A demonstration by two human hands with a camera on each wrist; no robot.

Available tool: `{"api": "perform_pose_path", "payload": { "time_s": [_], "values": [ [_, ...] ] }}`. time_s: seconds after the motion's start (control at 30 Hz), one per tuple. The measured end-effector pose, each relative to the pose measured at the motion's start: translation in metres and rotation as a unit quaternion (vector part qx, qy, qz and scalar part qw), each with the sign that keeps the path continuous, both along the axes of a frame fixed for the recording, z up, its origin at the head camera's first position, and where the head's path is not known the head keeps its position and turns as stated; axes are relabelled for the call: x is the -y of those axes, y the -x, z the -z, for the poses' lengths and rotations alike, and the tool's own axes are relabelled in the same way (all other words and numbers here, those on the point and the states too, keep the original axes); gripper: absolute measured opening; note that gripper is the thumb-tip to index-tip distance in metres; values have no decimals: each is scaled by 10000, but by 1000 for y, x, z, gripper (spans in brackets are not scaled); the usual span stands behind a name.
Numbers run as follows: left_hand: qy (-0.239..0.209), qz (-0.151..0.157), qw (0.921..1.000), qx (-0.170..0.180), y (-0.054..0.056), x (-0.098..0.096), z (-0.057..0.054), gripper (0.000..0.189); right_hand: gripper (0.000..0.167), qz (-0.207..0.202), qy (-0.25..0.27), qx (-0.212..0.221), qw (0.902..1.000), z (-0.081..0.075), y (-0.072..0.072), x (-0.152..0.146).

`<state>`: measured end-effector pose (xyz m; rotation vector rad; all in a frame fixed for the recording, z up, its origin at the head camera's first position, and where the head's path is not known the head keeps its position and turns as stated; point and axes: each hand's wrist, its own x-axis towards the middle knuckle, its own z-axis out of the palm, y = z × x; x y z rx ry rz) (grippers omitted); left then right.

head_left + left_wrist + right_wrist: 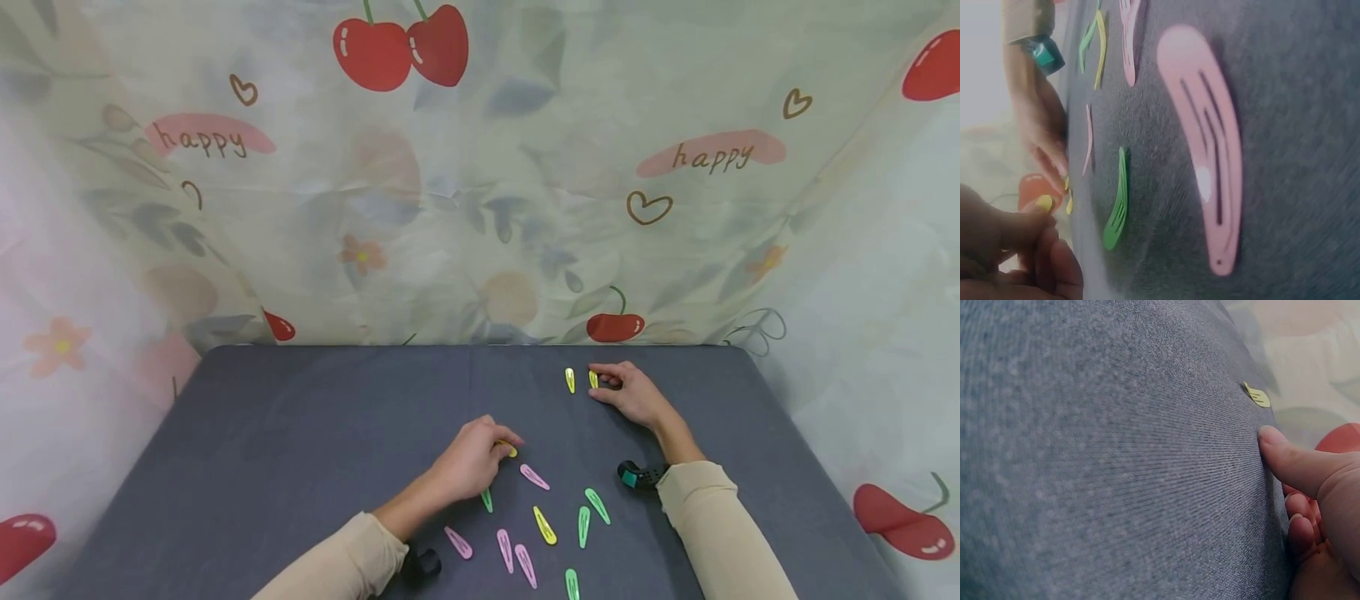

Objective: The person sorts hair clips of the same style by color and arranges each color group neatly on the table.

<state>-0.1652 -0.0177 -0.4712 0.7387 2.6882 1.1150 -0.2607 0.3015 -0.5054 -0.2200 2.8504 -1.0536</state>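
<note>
Beige sleeves (pixel 727 525), nearest the head camera, ran off the near edge, as did one green clip (pixel 572 584). Left hand (pixel 468 460): pinched a yellow clip (pixel 513 452), partly covered, near the middle of the desk (pixel 300 433). Right hand (pixel 633 397): gripped a second yellow clip (pixel 594 380), far right, beside a third yellow clip (pixel 570 381). Step, as judged: gathering yellow there; next move called for bringing over the left hand's piece. Left wrist view: pink clip (pixel 1207 150) foremost; pinched clip mostly hidden. Right wrist view: which yellow clip lay past the thumb (pixel 1291 461) was unclear.
</note>
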Motion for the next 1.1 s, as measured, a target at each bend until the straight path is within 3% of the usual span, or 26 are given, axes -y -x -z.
{"api": "perform_pose_path", "payload": {
  "time_s": [0.17,0.43,0.6,0.87,1.1],
  "values": [
    [103,-134,9998,53,1,-1,-3,12,49,42,20,25,10000,0,0,1],
    [-327,-597,9975,202,10,-4,-5,20,48,55,42,19,10000,2,1,1],
    [-160,-633,9977,171,15,-2,-5,28,48,-22,-8,30,10000,1,1,0],
    [-418,-554,9958,599,20,1,-3,11,38,48,118,-6,9999,-1,0,1],
    [-144,-835,9963,137,25,1,2,7,31,258,214,-54,9994,-1,0,3]
  ]
}}
